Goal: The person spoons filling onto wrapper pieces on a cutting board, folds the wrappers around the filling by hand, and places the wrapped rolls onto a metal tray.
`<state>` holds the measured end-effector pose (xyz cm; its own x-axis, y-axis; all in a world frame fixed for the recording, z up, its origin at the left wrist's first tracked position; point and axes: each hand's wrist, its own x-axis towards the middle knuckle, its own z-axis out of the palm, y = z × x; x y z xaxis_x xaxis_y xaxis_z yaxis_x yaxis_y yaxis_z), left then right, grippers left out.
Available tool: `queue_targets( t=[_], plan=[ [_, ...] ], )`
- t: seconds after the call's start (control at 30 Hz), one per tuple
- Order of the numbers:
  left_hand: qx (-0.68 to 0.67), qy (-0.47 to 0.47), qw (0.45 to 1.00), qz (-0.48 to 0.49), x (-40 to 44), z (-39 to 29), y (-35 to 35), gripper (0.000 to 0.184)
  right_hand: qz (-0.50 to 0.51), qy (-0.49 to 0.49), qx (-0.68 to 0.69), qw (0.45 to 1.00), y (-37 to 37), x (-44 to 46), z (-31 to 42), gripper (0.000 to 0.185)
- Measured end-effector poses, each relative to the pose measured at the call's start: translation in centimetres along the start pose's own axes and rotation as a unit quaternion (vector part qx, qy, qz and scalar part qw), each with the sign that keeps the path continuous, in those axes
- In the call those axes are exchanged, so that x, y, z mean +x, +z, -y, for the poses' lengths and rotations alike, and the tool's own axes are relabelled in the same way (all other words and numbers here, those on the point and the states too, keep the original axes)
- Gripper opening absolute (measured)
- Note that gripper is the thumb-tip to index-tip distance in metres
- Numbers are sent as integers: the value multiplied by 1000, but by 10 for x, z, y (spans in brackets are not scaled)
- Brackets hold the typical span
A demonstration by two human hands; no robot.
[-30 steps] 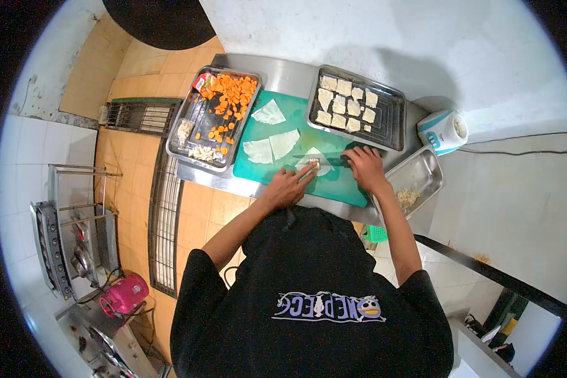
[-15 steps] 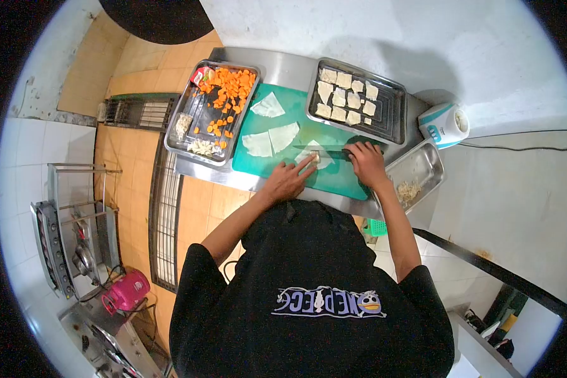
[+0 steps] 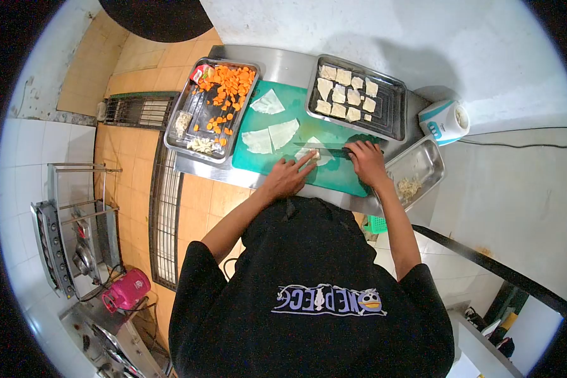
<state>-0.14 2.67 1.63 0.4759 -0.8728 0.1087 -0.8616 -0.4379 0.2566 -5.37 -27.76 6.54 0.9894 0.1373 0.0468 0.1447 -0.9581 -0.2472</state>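
My right hand (image 3: 366,160) grips a knife (image 3: 324,148) by its dark handle, and the blade reaches left across a pale wrapper sheet (image 3: 321,160) on the green cutting board (image 3: 327,179). From the near side my left hand (image 3: 288,177) stretches its fingers out, the tips at a small lump of pale filling (image 3: 312,153) on that sheet. Whether the blade touches the lump is too small to tell. Further left on the board lie two adjoining cut wrapper pieces (image 3: 284,133) and one more piece (image 3: 268,103) behind them.
A tray (image 3: 198,154) at left holds carrot pieces (image 3: 233,82), pale chopped bits and a red packet (image 3: 201,74). Square pieces (image 3: 338,94) fill part of a dark tray (image 3: 390,129) at the back. A metal pan (image 3: 438,167) with shredded food and a white-blue container (image 3: 444,123) stand right.
Both hands and the knife stay almost where they were over the wrapper. The left fingertips shift only very slightly.
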Motion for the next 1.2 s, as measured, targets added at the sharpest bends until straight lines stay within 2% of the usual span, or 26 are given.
queue_targets(
  t=[0.2,0.67,0.7,0.73,0.77,0.8,0.83,0.87,0.9,0.93,1.0,1.03,1.13,1.2],
  plan=[
    [3,-1,1000,7,1,-1,-3,68,30,12,-1,999,-3,0,0,29],
    [-18,-32,998,45,2,-4,-11,65,-12,28,-3,1000,-18,-1,14,30],
    [-23,-27,999,1,-1,-2,-10,62,-11,29,-3,1000,-23,-3,19,30],
    [-28,-21,998,-44,-4,0,-9,60,-33,44,30,998,-28,-5,25,29],
    [-29,-20,998,-44,-7,2,-8,60,-55,59,63,995,-31,-7,32,29],
    [-51,-58,994,-75,-11,4,-8,54,-55,60,63,995,-29,-10,40,29],
    [-74,-94,987,-106,-11,6,-9,49,-68,98,124,985,-25,-16,49,29],
    [-74,-93,987,-106,-9,7,-10,49,-80,136,185,970,-22,-21,58,30],
    [-77,-125,980,-131,-8,8,-15,44,-80,138,185,970,-17,-28,65,30],
    [-79,-157,972,-156,-8,9,-18,38,-51,177,224,957,-12,-36,73,31],
    [-68,-144,974,-161,-5,12,-19,37,11,243,287,927,-3,-47,85,36],
    [-58,-130,975,-169,-4,13,-19,35,12,246,289,925,1,-51,88,36],
    [-66,-116,984,-117,-2,10,-16,45,49,289,348,890,17,-65,96,42],
    [-54,-114,985,-117,2,6,-10,51,-30,226,367,902,27,-72,101,49]
  ],
)
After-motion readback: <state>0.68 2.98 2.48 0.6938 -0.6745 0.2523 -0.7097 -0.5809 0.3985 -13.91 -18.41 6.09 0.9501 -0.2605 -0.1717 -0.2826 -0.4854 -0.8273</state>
